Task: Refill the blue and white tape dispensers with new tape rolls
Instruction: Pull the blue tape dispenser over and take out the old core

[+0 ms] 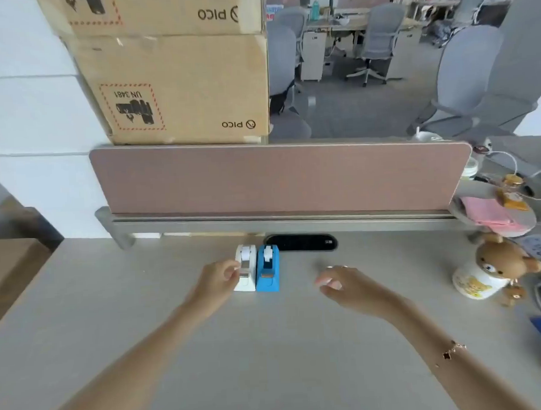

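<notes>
A white tape dispenser (pixel 245 269) and a blue tape dispenser (pixel 268 270) stand side by side on the grey desk (pixel 269 344), near its back edge. Each carries a pale spool on top. My left hand (pixel 219 278) rests against the left side of the white dispenser, fingertips touching it near its front. My right hand (pixel 340 282) hovers over the desk to the right of the blue dispenser, apart from it, fingers loosely curled and holding nothing. I cannot see any loose tape rolls.
A pink desk divider (pixel 280 179) runs along the back, with cardboard boxes (pixel 180 91) stacked behind it. A black cable port (pixel 302 243) lies just behind the dispensers. A bear mug (pixel 489 272), pink cloth (pixel 486 212) and small items crowd the right side.
</notes>
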Tool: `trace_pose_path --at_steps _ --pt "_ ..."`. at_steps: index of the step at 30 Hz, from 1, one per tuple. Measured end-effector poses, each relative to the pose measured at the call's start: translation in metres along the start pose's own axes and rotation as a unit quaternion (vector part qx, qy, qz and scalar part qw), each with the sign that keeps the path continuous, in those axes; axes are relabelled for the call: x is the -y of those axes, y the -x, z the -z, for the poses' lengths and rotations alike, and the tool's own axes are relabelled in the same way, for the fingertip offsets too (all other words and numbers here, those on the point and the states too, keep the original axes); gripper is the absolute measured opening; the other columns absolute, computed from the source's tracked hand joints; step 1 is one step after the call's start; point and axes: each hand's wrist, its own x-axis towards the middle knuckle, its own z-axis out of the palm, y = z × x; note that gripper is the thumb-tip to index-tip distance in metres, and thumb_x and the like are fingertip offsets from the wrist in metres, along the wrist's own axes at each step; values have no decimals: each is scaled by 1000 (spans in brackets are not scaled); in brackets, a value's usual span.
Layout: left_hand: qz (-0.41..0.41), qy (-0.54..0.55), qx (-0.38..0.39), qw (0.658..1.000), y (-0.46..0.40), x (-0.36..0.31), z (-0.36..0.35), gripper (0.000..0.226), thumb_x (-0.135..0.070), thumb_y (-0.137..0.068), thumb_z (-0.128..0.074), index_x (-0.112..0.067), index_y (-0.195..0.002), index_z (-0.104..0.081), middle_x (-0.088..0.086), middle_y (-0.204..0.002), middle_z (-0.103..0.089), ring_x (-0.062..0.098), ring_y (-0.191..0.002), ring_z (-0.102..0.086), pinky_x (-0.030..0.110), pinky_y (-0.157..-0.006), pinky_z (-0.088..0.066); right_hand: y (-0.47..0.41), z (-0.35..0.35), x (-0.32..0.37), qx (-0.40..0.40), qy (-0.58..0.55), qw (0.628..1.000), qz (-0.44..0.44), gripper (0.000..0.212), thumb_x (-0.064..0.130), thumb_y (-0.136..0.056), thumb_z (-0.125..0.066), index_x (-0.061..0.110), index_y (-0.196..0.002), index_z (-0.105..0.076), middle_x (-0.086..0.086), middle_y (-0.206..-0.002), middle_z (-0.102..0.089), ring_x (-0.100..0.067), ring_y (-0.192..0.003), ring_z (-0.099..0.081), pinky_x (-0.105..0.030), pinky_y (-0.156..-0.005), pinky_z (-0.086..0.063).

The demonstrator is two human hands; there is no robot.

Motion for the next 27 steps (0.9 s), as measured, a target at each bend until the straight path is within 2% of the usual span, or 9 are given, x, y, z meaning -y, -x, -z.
trace_pose_path --at_steps 3,6,8,10,14,16,21,24,27 --pt "-21 -10 -39 999 -12 1 -17 21 -12 -91 -55 -8 -106 -69 8 -99 -71 18 -85 -66 27 -77 -51 -20 -11 -10 -9 36 999 -6 27 28 -94 -47 28 -118 -60 9 -125 -58 -11 -119 -51 -28 -102 -40" --pt "-75 -133 -50 987 -18 0 -39 19 -26 -87 -58 -11 -94 -68 5 -89 -70 22 -86 -64 33 -75 -52 -44 -21 -20 -11 55 998 -15 34 29 -94 -47 28 -128 -50 6 -135 -52 -14 -126 -45 -34 -105 -38" --pt "-110 -248 -86 959 -24 3 -49 29 -41 -81 -63 -14 -91 -69 2 -84 -70 24 -88 -62 32 -74 -46 -59 -27 -24 -25 54 998 -12 46 26 -94 -46 30 -139 -36 1 -141 -46 -17 -124 -46 -39 -102 -41" --pt "-128 -309 -99 937 -32 7 -61 38 -51 -71 -68 -14 -81 -72 0 -75 -69 25 -84 -63 32 -70 -47 -73 -35 -27 -45 38 998 -4 57 21 -95 -44 34 -146 -22 -3 -146 -40 -20 -126 -43 -39 -98 -44" --pt "-126 -324 -132 928 -37 22 -87 44 -60 -61 -67 -17 -71 -71 -5 -68 -66 21 -80 -64 31 -62 -49 -98 -58 -31 -49 95 994 3 64 20 -96 -42 33 -149 -10 -3 -150 -34 -22 -133 -38 -36 -92 -41" --pt "-136 -315 -157 926 -37 26 -99 44 -60 -60 -70 -18 -72 -68 -5 -69 -66 21 -81 -64 31 -62 -48 -111 -66 -31 -51 110 993 9 68 16 -95 -43 31 -150 -7 -2 -153 -30 -21 -136 -34 -32 -89 -38" --pt "-194 -344 -220 892 -49 32 -105 49 -63 -66 -53 -14 -60 -58 -2 -49 -58 23 -71 -61 32 -61 -41 -138 -72 -22 -74 93 991 65 84 -10 -83 -43 26 -151 -8 -2 -157 -20 -23 -143 -19 -32 -108 -29" --pt "-219 -364 -253 869 -51 30 -108 44 -55 -61 -64 -14 -51 -52 -2 -41 -52 24 -63 -57 32 -62 -24 -150 -78 -17 -84 117 985 90 86 -12 -81 -43 25 -151 -10 -3 -155 -25 -23 -143 -20 -36 -111 -30" --pt "-211 -373 -266 864 -48 27 -113 44 -53 -56 -68 -13 -48 -52 -1 -38 -51 25 -61 -56 32 -62 -20 -153 -85 -15 -94 129 982 99 80 -10 -80 -45 22 -149 -18 -7 -150 -33 -24 -141 -25 -37 -109 -33"
